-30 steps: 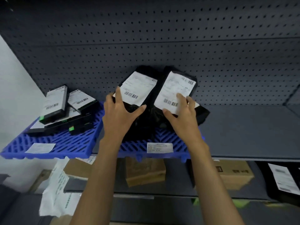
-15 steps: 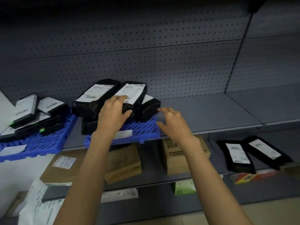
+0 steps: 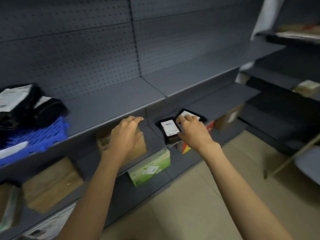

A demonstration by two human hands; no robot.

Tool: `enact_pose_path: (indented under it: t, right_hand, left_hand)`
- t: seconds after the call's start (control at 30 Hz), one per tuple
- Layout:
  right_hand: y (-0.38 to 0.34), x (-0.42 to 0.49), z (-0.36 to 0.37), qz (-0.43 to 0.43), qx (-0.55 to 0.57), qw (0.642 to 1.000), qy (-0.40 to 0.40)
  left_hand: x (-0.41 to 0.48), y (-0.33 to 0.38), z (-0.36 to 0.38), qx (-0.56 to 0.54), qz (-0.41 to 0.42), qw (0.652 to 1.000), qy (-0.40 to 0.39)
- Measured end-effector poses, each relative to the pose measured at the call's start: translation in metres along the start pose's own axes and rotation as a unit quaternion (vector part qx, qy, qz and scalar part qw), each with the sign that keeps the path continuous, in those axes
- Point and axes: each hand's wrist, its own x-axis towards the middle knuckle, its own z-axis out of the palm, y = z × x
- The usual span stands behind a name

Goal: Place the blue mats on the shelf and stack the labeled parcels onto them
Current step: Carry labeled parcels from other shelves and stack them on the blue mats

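Where the shelf runs left to right, things lie so:
Mat: blue, far left on the shelf, black labeled parcels stacked on it.
Left hand: spread, empty, hovering at the shelf's front edge over a brown box.
Lower parcels: two, black, side by side on the lower shelf, right.
Right hand: fingers spread over both lower parcels; whether it touches or grips them is unclear.

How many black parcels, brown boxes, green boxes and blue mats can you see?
Black parcels: 4, two on the mat and two lower down
Brown boxes: 4
Green boxes: 1
Blue mats: 1
Total: 10
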Motion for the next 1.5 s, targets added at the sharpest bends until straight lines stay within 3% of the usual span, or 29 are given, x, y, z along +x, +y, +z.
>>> enact_pose_path:
  t: [0.27,0.53,0.7,0.93,1.3,1.4,1.5]
  right_hand:
    - [0.142,-0.058,0.016,0.134,-0.013,0.99,-0.041]
    - [0.246,-0.022,0.06,0.139,-0.019,0.985,-0.096]
    - [0.29,0.038,0.086,0.091,-0.029,0.981,-0.169]
    - [0.338,0.094,0.119,0.047,-0.022,0.982,-0.18]
    - [0.386,0.213,0.191,-0.119,0.006,0.97,-0.214]
    - [0.402,0.24,0.217,-0.129,0.033,0.967,-0.217]
    - [0.412,0.264,0.245,-0.131,0.042,0.965,-0.223]
  left_hand:
    - [0.035,0.134,0.097,0.006,0.097,0.991,-0.091]
    - [0.1,0.195,0.204,-0.006,0.115,0.982,-0.147]
    - [0.142,0.205,0.253,-0.033,0.049,0.981,-0.182]
    - [0.181,0.211,0.29,-0.027,-0.028,0.983,-0.177]
    - [0.214,0.217,0.35,-0.018,-0.237,0.956,-0.172]
    - [0.229,0.217,0.376,-0.078,-0.281,0.949,-0.118]
    - [0.239,0.202,0.399,-0.151,-0.353,0.923,0.001]
